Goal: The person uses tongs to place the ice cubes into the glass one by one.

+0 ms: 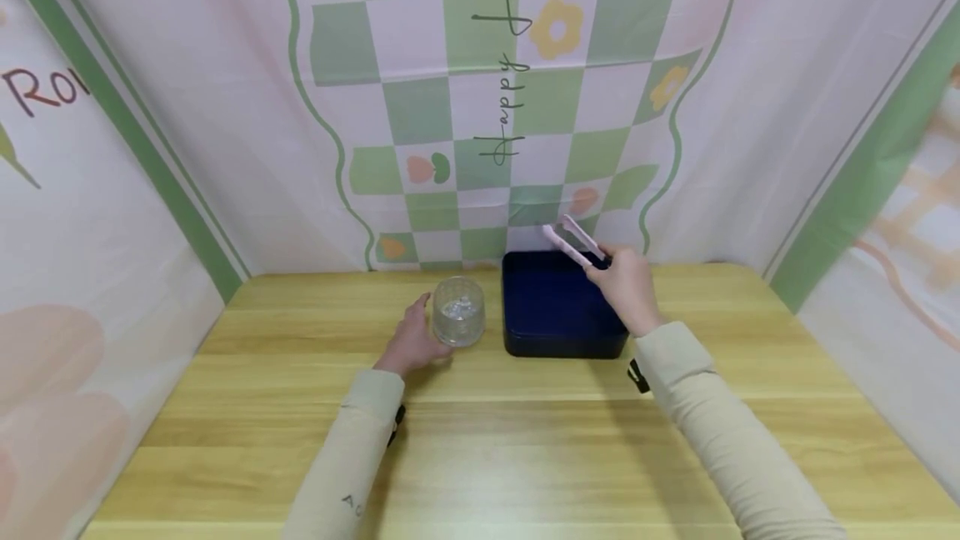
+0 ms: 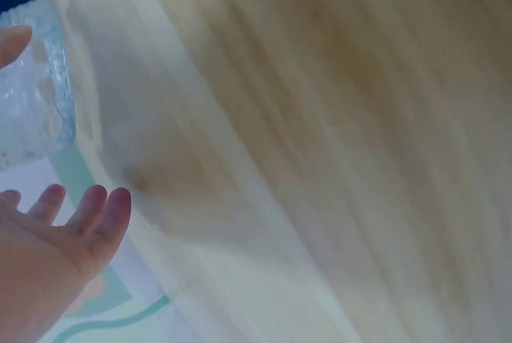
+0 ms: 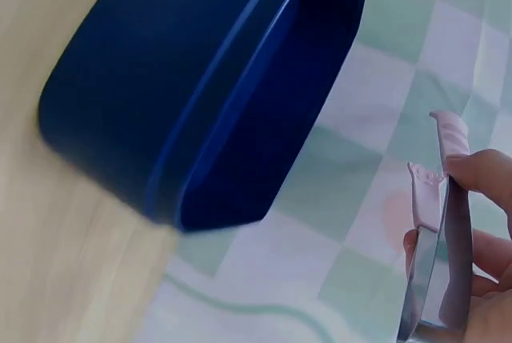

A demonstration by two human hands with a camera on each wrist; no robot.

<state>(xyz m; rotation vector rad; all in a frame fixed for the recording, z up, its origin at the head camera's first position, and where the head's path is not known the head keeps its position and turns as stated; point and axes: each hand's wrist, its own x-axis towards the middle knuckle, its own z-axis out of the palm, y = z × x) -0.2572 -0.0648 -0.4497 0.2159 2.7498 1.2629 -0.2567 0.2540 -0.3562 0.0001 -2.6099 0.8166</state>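
Observation:
A clear glass (image 1: pixel 459 312) with something clear in its lower part stands on the table. Around its left side my left hand (image 1: pixel 414 340) lies with fingers spread. In the left wrist view the thumb overlaps the glass (image 2: pixel 36 91), while the other fingers (image 2: pixel 108 219) are apart from it. My right hand (image 1: pixel 628 286) holds a pair of tongs (image 1: pixel 572 244) with pale pink ends over the back right of a dark blue box (image 1: pixel 562 348). The tongs' arms (image 3: pixel 428 195) are spread, with nothing between them. The box is open-topped; its floor is dark.
Wooden table (image 1: pixel 480 440) runs beneath everything. A checked cloth (image 1: pixel 480 107) hangs right behind the box and the glass, and more printed cloth (image 1: pixel 885 273) closes off both sides. The glass stands just left of the box, with a narrow gap between them.

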